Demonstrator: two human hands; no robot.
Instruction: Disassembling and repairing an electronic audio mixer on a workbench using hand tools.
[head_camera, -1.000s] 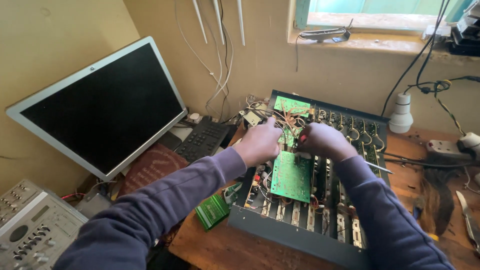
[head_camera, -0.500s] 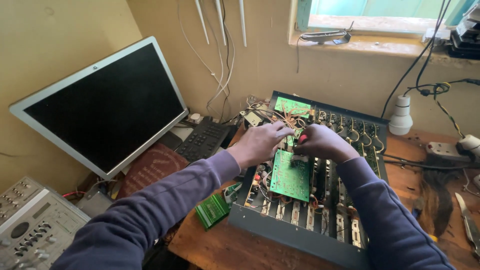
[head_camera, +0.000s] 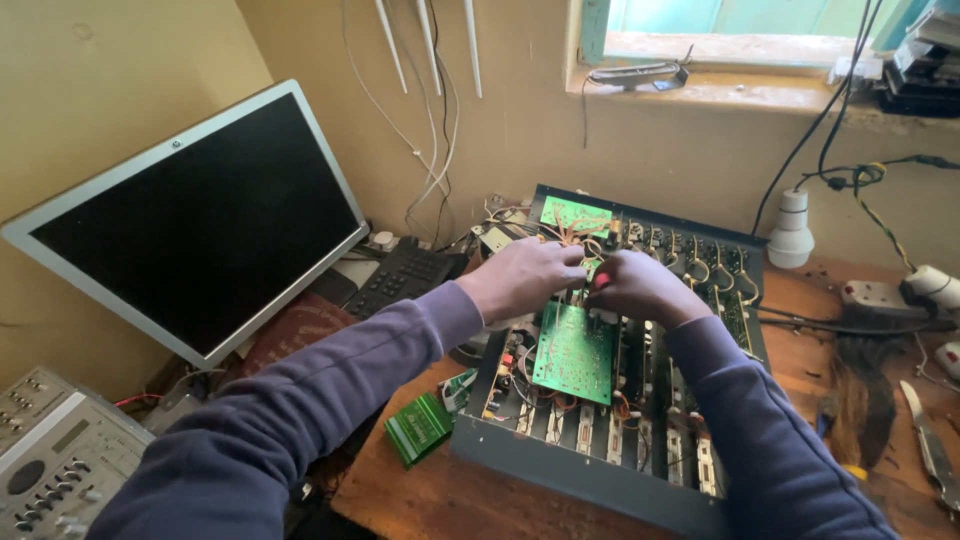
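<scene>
Wires (head_camera: 572, 232) crowding chassis (head_camera: 560, 470) interior

Both hands' fingertips (head_camera: 585, 270) hide among tangled wires (head_camera: 570, 235); whatever they pinch is too small to tell.

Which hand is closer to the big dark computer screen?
Left. The left hand is just right of the screen; the right hand is farther right, over the open case.

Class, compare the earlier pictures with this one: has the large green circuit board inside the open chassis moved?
No. The green circuit board keeps its place against the chassis front rim; both hands work just above its top edge.
</scene>
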